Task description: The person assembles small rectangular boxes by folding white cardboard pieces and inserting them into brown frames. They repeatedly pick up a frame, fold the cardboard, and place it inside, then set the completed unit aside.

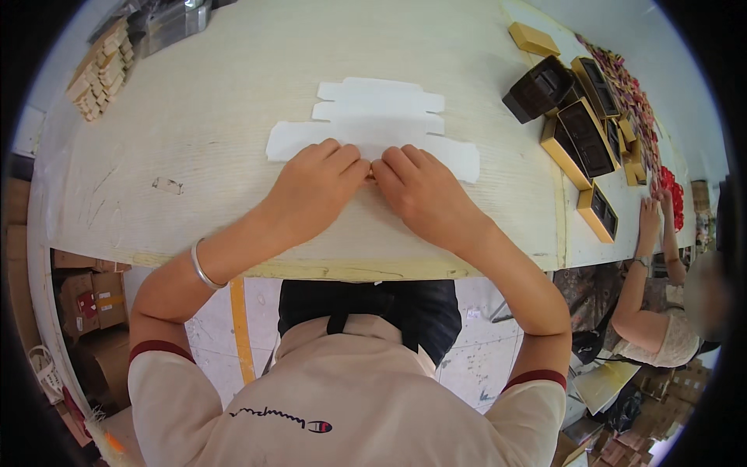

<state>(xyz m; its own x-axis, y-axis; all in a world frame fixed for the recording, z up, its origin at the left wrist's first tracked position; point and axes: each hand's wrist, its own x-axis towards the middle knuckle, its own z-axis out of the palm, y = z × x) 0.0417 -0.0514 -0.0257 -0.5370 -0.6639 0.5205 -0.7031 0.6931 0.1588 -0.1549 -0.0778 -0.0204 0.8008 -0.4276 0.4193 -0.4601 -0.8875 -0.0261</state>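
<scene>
White card, die-cut flat into a box blank [373,124], lies at the centre of a pale wood-grain table [194,156], its long axis running left to right across the frame. Both of the person's hands press on its near edge: the left hand [315,183] and the right hand [420,187] sit side by side in mid-frame, fingertips almost meeting, fingers curled narrow and bearing down along the lower strip of the card. Whether a fold is pinched between them cannot be told; the knuckles hide it. The rest of the blank stretches away from the fingers toward the top of the frame, with notched flaps stepping inward at each end. Neither hand is nearer; they share the same edge. A silver bangle [201,268] circles the left wrist.

At upper right, glossy dark plastic trays [538,87] sit in and beside shallow mustard-yellow box bases [580,167], ranged along the table's far side next to a band of small red and gold wrapped pieces [630,93]. A co-worker's hand [650,218] rests on the table edge at right. At upper left, small tan cardboard pieces [101,70] are stacked in a heap. Brown cartons [93,300] stand on the floor at lower left, under the table.
</scene>
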